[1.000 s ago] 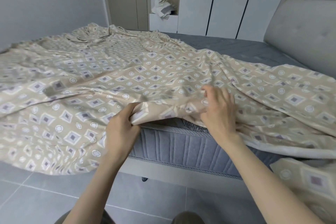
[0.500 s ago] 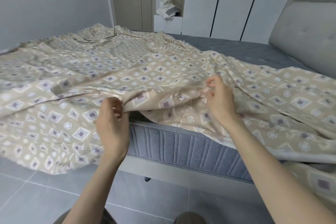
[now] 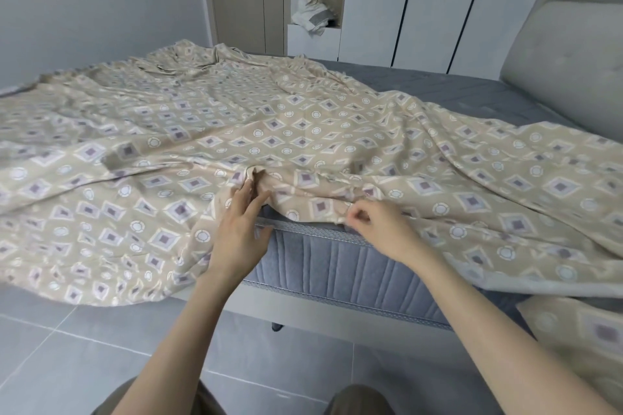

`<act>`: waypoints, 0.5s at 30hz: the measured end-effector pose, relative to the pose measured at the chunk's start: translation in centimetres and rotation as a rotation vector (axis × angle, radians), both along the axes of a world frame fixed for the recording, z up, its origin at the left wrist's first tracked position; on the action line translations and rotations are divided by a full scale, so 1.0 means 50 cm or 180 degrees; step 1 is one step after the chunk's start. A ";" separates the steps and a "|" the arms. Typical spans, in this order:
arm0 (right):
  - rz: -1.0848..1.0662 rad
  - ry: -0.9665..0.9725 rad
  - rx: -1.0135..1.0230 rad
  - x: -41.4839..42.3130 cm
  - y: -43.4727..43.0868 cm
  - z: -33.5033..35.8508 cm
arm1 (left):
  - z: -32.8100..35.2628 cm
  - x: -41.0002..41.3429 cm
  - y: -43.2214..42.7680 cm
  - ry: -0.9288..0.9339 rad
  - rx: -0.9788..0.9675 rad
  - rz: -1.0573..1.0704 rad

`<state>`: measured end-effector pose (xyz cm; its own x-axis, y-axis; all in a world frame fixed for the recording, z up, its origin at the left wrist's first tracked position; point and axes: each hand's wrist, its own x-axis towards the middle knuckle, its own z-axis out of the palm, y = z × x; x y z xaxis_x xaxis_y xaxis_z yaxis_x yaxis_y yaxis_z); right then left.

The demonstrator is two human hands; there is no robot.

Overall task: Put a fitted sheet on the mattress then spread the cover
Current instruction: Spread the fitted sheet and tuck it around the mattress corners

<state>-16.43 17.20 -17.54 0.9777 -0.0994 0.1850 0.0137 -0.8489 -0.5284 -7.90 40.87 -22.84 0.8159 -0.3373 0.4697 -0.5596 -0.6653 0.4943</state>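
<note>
left hand (image 3: 241, 229): fingers straight, touching a sheet (image 3: 303, 131) fold, holding nothing
right hand (image 3: 381, 229): pinching sheet hem
sheet: loose, crumpled beyond both hands
mattress (image 3: 337, 263): side bare below the pinch
progress: early, 0 corners visibly fitted; fitting and spreading both left

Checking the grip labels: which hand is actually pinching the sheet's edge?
The right hand: its fingers curl and pinch the hem of the sheet above the mattress side. The left hand only touches a fold with straight fingers.

Soft even daylight, wide-angle edge distortion
</note>
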 end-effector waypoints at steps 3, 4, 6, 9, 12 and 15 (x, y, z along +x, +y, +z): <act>-0.0212 -0.0123 0.1261 -0.008 0.021 0.046 | 0.005 -0.009 -0.006 -0.0369 0.0043 0.0068; -0.0313 -0.0159 0.1867 -0.011 0.024 0.060 | 0.009 -0.013 -0.009 -0.0473 0.0051 0.0105; -0.0323 0.0172 0.2905 -0.024 0.023 0.078 | 0.020 -0.027 -0.019 -0.0581 0.0129 0.0289; 0.0145 0.1490 0.3069 -0.056 0.010 0.076 | 0.035 -0.050 -0.034 -0.1009 0.0182 0.0572; 0.0540 0.2266 0.1901 -0.086 -0.005 0.050 | 0.042 -0.055 -0.024 -0.1035 0.0561 -0.0102; 0.0778 0.2815 0.0103 -0.109 -0.001 0.028 | 0.040 -0.068 -0.015 -0.0364 0.0889 -0.1040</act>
